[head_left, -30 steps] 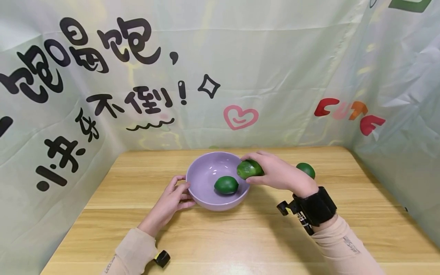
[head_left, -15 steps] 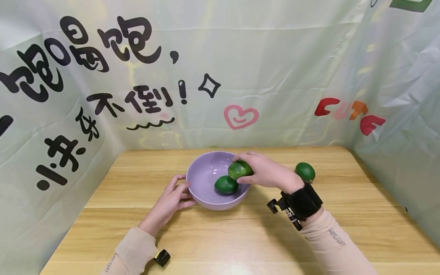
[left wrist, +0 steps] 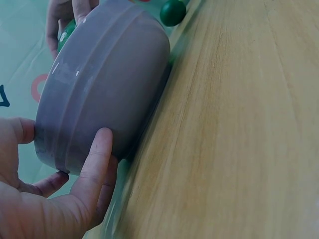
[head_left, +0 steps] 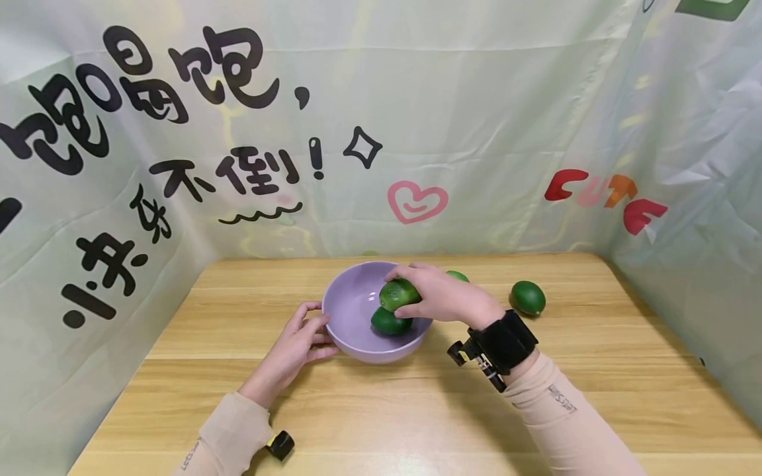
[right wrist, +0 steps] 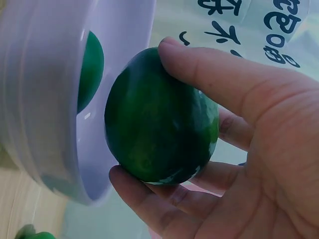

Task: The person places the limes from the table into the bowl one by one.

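Observation:
A lilac bowl (head_left: 351, 311) stands on the wooden table, with one dark green lime (head_left: 389, 322) lying inside it. My left hand (head_left: 306, 337) holds the bowl's left side, its fingertips spread against the outer wall in the left wrist view. Over the bowl, my right hand (head_left: 446, 294) grips a second lime (right wrist: 159, 119) between thumb and fingers. The held lime sits just above the one in the bowl; whether they touch I cannot tell.
Two more limes are on the table right of the bowl: one lime (head_left: 528, 298) in plain view, another lime (head_left: 457, 275) partly hidden behind the right hand. A printed cloth backdrop (head_left: 476, 132) encloses the back and sides of the table (head_left: 369, 416).
My right hand has moved left with its lime, from the bowl's right rim to over the middle. Its shift uncovers part of a lime behind it. The left hand and bowl keep their place.

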`<state>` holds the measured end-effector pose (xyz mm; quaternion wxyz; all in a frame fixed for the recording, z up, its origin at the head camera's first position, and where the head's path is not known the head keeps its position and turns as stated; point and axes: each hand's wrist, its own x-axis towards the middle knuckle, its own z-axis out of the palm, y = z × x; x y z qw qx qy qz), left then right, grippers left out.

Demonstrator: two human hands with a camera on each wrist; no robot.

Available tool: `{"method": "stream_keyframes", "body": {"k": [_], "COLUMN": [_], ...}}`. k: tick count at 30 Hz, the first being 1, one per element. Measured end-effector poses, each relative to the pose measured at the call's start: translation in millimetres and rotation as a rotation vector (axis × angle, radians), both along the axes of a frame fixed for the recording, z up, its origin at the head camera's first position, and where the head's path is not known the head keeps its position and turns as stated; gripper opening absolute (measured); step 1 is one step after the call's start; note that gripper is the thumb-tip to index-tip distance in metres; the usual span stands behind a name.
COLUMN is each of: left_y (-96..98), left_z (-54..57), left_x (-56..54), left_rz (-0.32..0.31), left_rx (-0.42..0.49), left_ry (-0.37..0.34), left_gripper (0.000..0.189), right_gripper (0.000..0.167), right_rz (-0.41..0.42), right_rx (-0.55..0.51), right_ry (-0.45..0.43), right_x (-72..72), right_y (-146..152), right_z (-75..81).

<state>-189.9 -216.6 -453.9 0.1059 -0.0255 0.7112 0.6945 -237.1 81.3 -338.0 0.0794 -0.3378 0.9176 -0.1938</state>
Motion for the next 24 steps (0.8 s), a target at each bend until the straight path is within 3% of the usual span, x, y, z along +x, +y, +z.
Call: {"method": "stream_keyframes", "body": {"k": [24], "left_y": [1.7], "left_z": [2.0], "left_x": [1.2], "left_rz": [0.020], "left_rx": [0.010], "left_ry": [-0.005], "left_gripper": [0.040], "right_gripper": [0.058], "right_rz": [0.109], "right_rx": [0.001], "right_ry": [0.006], "right_x": [17.8], "right_y": [-30.7], "right_z": [-12.8]}}
